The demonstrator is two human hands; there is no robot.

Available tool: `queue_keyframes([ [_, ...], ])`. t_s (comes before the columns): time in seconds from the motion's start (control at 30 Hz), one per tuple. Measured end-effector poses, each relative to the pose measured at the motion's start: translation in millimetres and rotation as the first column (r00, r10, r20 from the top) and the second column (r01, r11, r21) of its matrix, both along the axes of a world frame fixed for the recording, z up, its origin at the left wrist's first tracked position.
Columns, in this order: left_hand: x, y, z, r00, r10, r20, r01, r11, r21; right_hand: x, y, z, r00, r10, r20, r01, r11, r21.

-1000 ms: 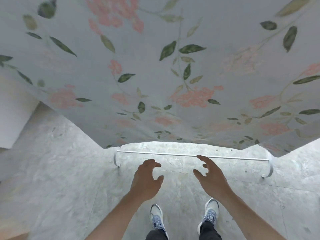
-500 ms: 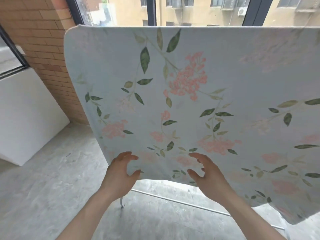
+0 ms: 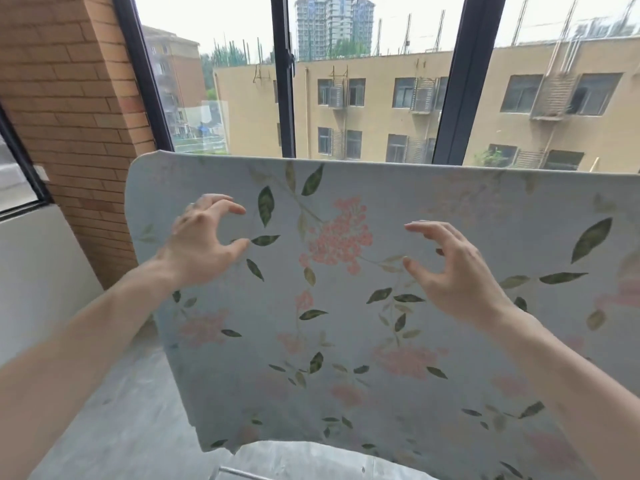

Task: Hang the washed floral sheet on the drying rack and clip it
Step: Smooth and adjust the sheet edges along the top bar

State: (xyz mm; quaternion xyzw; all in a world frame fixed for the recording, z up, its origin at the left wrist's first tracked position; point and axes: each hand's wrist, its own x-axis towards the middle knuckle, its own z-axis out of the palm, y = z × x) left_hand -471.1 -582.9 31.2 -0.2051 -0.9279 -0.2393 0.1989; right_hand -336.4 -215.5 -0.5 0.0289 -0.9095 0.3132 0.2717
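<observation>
The floral sheet (image 3: 346, 327), pale blue with pink blossoms and green leaves, hangs draped over the top bar of the drying rack, its upper fold running straight across the view. The sheet hides that bar. A thin white foot bar of the drying rack (image 3: 239, 473) shows on the floor below the sheet's hem. My left hand (image 3: 202, 242) hovers in front of the sheet's upper left part, fingers curled and apart, holding nothing. My right hand (image 3: 453, 271) is raised in front of the sheet's middle, fingers spread, also holding nothing. No clip is in view.
A brick pillar (image 3: 76, 116) stands at the left beside a white low wall (image 3: 38, 271). Dark-framed windows (image 3: 284, 74) run behind the rack, with buildings outside. Grey concrete floor (image 3: 131, 427) lies below.
The view has swung up from the floor to the windows. Both hands have risen from near the sheet's hem to its upper part, still holding nothing.
</observation>
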Motion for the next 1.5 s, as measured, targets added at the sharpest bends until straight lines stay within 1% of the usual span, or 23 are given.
queue_keyframes([
  [0.17, -26, 5, 33, 1.0, 0.011, -0.029, -0.012, 1.0, -0.024, -12, 5, 37, 0.997, -0.015, -0.075, 0.019, 0.999, 0.044],
  [0.33, -59, 0, 60, 0.998, 0.045, -0.044, -0.05, 0.992, -0.116, -30, 3, 63, 0.993, -0.065, -0.093, 0.075, 0.992, 0.105],
  [0.47, -100, -13, 79, 0.997, 0.063, -0.041, -0.069, 0.985, -0.157, -56, 4, 79, 0.987, -0.127, -0.101, 0.142, 0.977, 0.157],
  [0.63, -151, -28, 88, 0.998, 0.053, 0.021, -0.047, 0.969, -0.243, -93, 7, 93, 0.972, -0.225, -0.066, 0.234, 0.953, 0.195],
  [0.77, -187, -38, 84, 0.997, 0.04, 0.07, -0.015, 0.942, -0.334, -126, 12, 95, 0.943, -0.33, 0.032, 0.309, 0.909, 0.28],
  [0.83, -202, -43, 81, 0.997, -0.014, 0.071, 0.035, 0.949, -0.314, -144, 16, 91, 0.925, -0.377, 0.05, 0.338, 0.875, 0.345],
  [0.9, -211, -42, 80, 0.997, -0.058, 0.052, 0.07, 0.957, -0.28, -152, 23, 89, 0.916, -0.399, 0.031, 0.355, 0.847, 0.395],
  [1.03, -226, -29, 77, 0.994, -0.075, -0.082, 0.051, 0.963, -0.263, -163, 29, 90, 0.916, -0.399, -0.034, 0.383, 0.849, 0.364],
  [1.13, -236, -14, 76, 0.989, -0.079, -0.123, 0.046, 0.967, -0.25, -171, 36, 91, 0.914, -0.403, -0.048, 0.391, 0.842, 0.373],
  [1.4, -293, 16, 85, 0.993, -0.107, -0.045, 0.093, 0.967, -0.236, -217, 65, 94, 0.904, -0.423, -0.06, 0.415, 0.836, 0.36],
  [1.5, -315, 27, 88, 0.996, -0.081, -0.03, 0.072, 0.971, -0.229, -240, 73, 95, 0.91, -0.407, -0.08, 0.407, 0.835, 0.372],
])
